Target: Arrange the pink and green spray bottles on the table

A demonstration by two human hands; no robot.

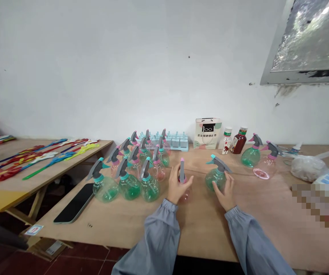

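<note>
My left hand (177,186) is closed round the upper part of a pink spray bottle (186,195), whose grey trigger head points away from me. My right hand (226,193) grips the side of a green spray bottle (213,178) with a grey and teal head; its nozzle points left. Both bottles are upright at the middle of the table (201,229). Left of my left hand stands a cluster of several green and pink spray bottles (130,187). To the right of my right hand are another green spray bottle (250,156) and another pink spray bottle (264,168).
A phone (75,204) lies near the left edge. Behind stand a light-blue plastic rack (175,142), a paper bag (206,134), a white bottle (226,142) and a brown bottle (239,142). A plastic bag (307,166) sits at right. Colourful flat strips (46,160) cover a second table.
</note>
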